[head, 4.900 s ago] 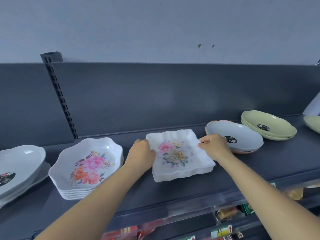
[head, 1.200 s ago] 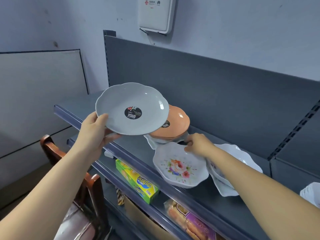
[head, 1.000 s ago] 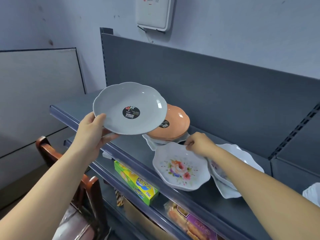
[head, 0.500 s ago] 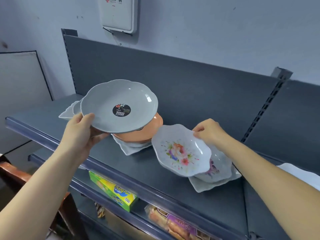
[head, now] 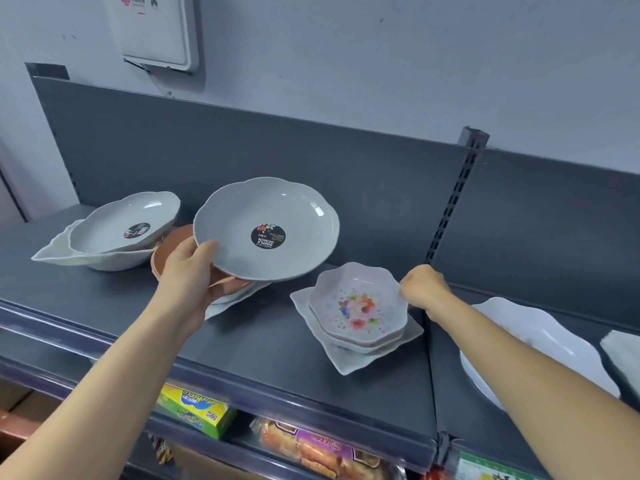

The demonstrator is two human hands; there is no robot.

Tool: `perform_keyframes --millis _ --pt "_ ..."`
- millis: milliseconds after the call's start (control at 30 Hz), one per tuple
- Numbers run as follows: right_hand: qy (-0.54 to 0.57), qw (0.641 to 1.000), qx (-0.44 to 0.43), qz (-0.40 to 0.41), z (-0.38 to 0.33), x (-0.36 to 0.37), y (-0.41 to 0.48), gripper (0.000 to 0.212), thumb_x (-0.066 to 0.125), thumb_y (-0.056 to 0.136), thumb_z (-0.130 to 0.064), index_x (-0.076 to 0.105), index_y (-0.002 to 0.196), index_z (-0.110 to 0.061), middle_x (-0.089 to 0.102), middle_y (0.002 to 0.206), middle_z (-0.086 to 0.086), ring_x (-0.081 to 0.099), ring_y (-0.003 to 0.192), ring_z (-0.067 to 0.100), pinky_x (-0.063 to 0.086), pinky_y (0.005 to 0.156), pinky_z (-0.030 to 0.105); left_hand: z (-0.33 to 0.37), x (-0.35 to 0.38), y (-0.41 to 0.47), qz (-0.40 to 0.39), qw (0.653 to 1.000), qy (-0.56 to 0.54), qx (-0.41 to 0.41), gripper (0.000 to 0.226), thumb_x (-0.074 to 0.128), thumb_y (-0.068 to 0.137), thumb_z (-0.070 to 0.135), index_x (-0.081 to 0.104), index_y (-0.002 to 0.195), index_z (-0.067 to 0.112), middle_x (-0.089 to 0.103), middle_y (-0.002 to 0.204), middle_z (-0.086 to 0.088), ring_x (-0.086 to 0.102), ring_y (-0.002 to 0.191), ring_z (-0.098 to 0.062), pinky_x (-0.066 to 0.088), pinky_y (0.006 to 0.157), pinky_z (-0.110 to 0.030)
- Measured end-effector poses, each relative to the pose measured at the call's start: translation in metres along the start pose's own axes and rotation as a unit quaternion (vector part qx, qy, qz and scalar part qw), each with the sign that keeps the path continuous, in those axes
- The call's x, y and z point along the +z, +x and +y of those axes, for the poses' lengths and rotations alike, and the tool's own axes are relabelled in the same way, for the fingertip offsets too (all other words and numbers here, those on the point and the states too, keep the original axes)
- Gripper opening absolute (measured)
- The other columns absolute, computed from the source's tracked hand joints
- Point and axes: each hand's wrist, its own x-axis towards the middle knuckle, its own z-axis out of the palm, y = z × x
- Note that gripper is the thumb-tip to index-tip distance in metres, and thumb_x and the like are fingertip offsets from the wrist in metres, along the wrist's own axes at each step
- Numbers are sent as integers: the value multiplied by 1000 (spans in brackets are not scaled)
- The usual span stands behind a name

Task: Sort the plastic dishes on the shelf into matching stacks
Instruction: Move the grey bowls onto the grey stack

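Observation:
My left hand (head: pixel 188 268) grips the near rim of a grey scalloped dish (head: pixel 266 228) with a black round sticker, tilted above an orange dish (head: pixel 166 249) on the shelf (head: pixel 242 344). My right hand (head: pixel 420 287) pinches the right rim of a small white floral dish (head: pixel 358 306). That floral dish sits on similar dishes, which lie on a white square dish (head: pixel 349 358). Another grey scalloped dish (head: pixel 121 223) rests in a white wavy dish (head: pixel 69 258) at the far left.
A large white wavy dish (head: pixel 540 344) lies on the shelf section to the right, and another white dish (head: pixel 623 355) shows at the right edge. A slotted upright (head: pixel 453 195) divides the grey back panel. Packaged goods (head: pixel 194 410) fill the shelf below.
My right hand has lowered the floral dish onto the pile on the white square dish. My left hand has carried the grey dish rightward over the orange dish. The view has swung right.

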Motion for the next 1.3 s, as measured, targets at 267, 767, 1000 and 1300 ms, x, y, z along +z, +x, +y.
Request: perform_keyframes --millis 267,767,1000,1300 --pt "-43 999 -17 -30 9 8 -2 28 47 86 1 67 106 -1 63 111 14 62 88 29 47 62 29 -9 11 1 -13 1000 -3 -14 26 41 94 9 62 103 20 68 97 -1 72 73 -15 60 60 -28" --pt "167 973 50 -154 15 19 -14 24 71 79 4 56 98 2 63 112 22 69 91 36 61 65 41 -15 9 4 -16 1000 -1 -25 24 40 96 12 60 107 21 67 101 -2 67 83 -21 58 54 -23" --pt "253 951 64 -166 14 8 -24 30 66 82 10 59 111 7 66 110 23 68 84 34 60 63 42 -16 9 8 -15 999 -7 -28 23 41 96 13 61 106 20 67 102 -3 68 81 -21 59 55 -24" --pt "317 943 26 -94 19 -45 -45 24 66 82 5 64 106 7 70 99 18 68 69 21 55 46 25 2 36 14 -16 1000 -17 -10 23 42 94 11 61 103 18 67 99 0 67 78 -17 58 60 -26"
